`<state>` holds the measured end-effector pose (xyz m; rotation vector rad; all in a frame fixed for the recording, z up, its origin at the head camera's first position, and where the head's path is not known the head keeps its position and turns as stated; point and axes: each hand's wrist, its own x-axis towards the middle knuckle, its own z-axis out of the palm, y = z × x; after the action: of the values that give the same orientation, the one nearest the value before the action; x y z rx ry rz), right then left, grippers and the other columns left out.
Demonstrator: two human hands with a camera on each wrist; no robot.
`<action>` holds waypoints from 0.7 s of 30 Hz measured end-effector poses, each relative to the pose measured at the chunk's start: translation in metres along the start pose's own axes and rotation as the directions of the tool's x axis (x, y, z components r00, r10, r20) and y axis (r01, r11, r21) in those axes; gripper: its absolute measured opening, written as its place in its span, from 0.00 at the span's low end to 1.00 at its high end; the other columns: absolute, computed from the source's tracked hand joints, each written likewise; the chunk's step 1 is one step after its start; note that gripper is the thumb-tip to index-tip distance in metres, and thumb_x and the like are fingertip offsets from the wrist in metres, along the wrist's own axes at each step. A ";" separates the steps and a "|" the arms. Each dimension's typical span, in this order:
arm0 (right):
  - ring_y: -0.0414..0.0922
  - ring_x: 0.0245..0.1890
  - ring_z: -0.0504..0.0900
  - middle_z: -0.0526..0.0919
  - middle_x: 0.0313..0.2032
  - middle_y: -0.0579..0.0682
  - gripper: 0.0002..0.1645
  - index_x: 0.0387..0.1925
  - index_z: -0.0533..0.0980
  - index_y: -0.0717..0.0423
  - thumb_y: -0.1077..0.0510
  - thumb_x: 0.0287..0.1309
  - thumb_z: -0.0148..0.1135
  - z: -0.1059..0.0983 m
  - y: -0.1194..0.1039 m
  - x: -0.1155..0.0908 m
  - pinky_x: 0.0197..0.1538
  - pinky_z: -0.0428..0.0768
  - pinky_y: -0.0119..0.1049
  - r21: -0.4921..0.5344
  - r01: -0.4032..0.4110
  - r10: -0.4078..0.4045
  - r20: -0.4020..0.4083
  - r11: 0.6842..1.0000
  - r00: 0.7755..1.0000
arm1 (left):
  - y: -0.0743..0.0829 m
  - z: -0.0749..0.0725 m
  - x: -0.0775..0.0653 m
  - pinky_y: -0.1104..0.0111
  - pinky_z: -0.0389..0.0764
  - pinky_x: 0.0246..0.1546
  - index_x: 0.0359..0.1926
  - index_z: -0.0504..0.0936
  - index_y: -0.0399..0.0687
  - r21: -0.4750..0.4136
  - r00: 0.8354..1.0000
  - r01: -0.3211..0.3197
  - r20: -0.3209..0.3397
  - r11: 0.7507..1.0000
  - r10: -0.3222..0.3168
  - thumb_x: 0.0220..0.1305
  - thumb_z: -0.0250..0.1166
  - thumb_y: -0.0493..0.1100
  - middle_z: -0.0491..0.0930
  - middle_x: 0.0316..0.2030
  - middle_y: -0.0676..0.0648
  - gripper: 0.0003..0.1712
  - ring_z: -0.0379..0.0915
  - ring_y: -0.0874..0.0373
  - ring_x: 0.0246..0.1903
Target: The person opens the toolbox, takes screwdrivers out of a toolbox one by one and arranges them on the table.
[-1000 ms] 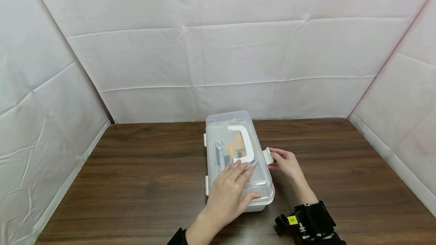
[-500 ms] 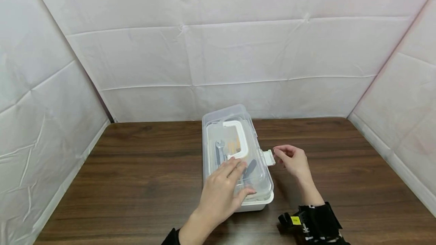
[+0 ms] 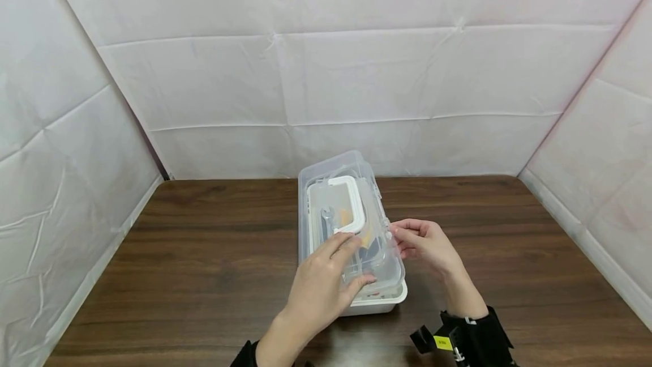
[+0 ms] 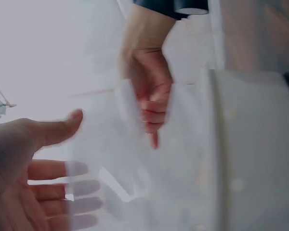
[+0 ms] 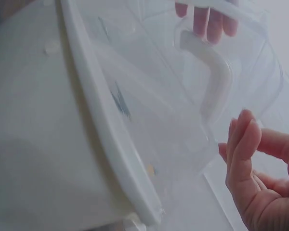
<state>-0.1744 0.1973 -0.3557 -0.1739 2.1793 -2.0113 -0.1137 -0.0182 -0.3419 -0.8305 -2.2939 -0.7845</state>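
A toolbox with a white base (image 3: 374, 308) and a clear lid (image 3: 389, 269) stands on the table, the lid's right side raised off the base. My left hand (image 3: 317, 285) rests on the lid, fingers straight, beside the white handle (image 3: 359, 204). In the left wrist view its fingers show through the clear plastic, the thumb apart from them. At the lid's right edge my right hand (image 3: 430, 247) has curled fingers and seems to pinch the rim. A wrench (image 3: 327, 220) and yellowish items show blurrily through the lid. My right hand hides the latch.
The brown wooden table (image 3: 214, 254) stretches to both sides of the toolbox. Pale fabric walls (image 3: 224, 84) enclose it at the back, left and right. A black strap mount (image 3: 471, 336) sits on my right wrist.
My right hand has left the white latch and moved to the lid's edge. The lid has risen on its right side. My left hand has shifted slightly left along with it.
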 end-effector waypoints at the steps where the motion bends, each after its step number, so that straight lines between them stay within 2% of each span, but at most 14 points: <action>1: 0.37 0.18 0.73 0.75 0.21 0.47 0.15 0.39 0.72 0.73 0.62 0.56 0.56 0.001 0.000 0.000 0.25 0.76 0.30 0.016 0.000 0.000 -0.002 1.000 1.000 | 0.002 -0.003 0.000 0.66 0.72 0.45 0.50 0.75 0.41 -0.010 1.000 0.008 -0.003 1.000 -0.008 0.44 0.69 0.54 0.73 0.49 0.45 0.34 0.69 0.54 0.50; 5: 0.37 0.17 0.73 0.75 0.20 0.47 0.11 0.36 0.73 0.70 0.63 0.55 0.57 0.004 -0.006 0.001 0.24 0.76 0.29 0.040 0.012 -0.012 0.014 0.999 1.000 | 0.015 -0.010 0.001 0.62 0.68 0.50 0.52 0.72 0.39 0.003 0.998 -0.030 -0.051 1.000 0.030 0.45 0.68 0.54 0.70 0.52 0.43 0.35 0.65 0.50 0.54; 8: 0.37 0.17 0.74 0.76 0.19 0.47 0.15 0.37 0.72 0.73 0.62 0.54 0.57 0.006 -0.012 0.003 0.24 0.76 0.30 0.008 0.032 -0.032 0.039 0.999 0.999 | 0.026 -0.010 0.002 0.59 0.62 0.55 0.53 0.71 0.37 0.092 0.994 -0.093 -0.051 0.991 0.098 0.46 0.68 0.54 0.67 0.55 0.39 0.37 0.60 0.46 0.57; 11: 0.39 0.18 0.75 0.78 0.19 0.49 0.21 0.39 0.71 0.75 0.58 0.52 0.60 0.007 -0.016 0.006 0.25 0.77 0.33 -0.034 0.077 -0.074 0.091 0.996 0.993 | 0.033 -0.005 0.002 0.54 0.58 0.56 0.56 0.68 0.36 0.204 0.993 -0.114 -0.003 0.972 0.117 0.45 0.68 0.56 0.61 0.58 0.35 0.41 0.53 0.42 0.60; 13: 0.39 0.20 0.77 0.80 0.22 0.50 0.22 0.40 0.73 0.72 0.56 0.51 0.61 -0.010 0.016 0.028 0.27 0.77 0.33 -0.004 0.160 -0.157 0.163 0.987 0.974 | 0.036 -0.002 0.002 0.52 0.58 0.56 0.57 0.67 0.36 0.286 0.994 -0.108 0.027 0.952 0.105 0.42 0.68 0.59 0.57 0.60 0.32 0.46 0.50 0.39 0.61; 16: 0.42 0.22 0.78 0.81 0.25 0.54 0.22 0.40 0.73 0.71 0.55 0.51 0.62 -0.008 0.009 0.030 0.28 0.78 0.36 -0.004 0.198 -0.192 0.220 0.980 0.956 | 0.038 0.002 0.003 0.51 0.57 0.56 0.59 0.66 0.39 0.409 0.997 -0.073 0.048 0.910 0.058 0.37 0.68 0.63 0.55 0.60 0.30 0.50 0.49 0.36 0.60; 18: 0.42 0.22 0.79 0.81 0.25 0.54 0.21 0.40 0.72 0.72 0.57 0.51 0.61 -0.003 0.000 0.029 0.29 0.78 0.37 -0.017 0.199 -0.189 0.236 0.980 0.953 | 0.039 0.002 0.004 0.52 0.59 0.55 0.59 0.66 0.41 0.484 0.999 -0.041 0.044 0.874 0.023 0.35 0.68 0.65 0.56 0.60 0.30 0.51 0.52 0.35 0.59; 20: 0.43 0.21 0.79 0.81 0.24 0.55 0.23 0.40 0.70 0.77 0.59 0.51 0.61 0.020 -0.044 0.008 0.29 0.79 0.39 -0.083 0.146 -0.126 0.211 0.986 0.969 | 0.039 0.001 0.006 0.52 0.62 0.53 0.58 0.67 0.42 0.531 1.000 -0.007 0.029 0.847 -0.010 0.36 0.68 0.64 0.58 0.59 0.31 0.50 0.55 0.36 0.57; 21: 0.42 0.21 0.79 0.81 0.24 0.54 0.22 0.41 0.69 0.78 0.61 0.51 0.60 0.023 -0.049 0.008 0.29 0.79 0.39 -0.093 0.139 -0.116 0.215 0.986 0.970 | 0.039 0.000 0.006 0.53 0.64 0.52 0.58 0.68 0.43 0.547 1.000 0.007 0.018 0.837 -0.020 0.36 0.68 0.64 0.59 0.58 0.31 0.48 0.57 0.36 0.56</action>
<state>-0.1786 0.1698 -0.3093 -0.5282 2.1921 -1.8417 -0.0903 0.0089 -0.3252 -0.5533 -2.3600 -0.0907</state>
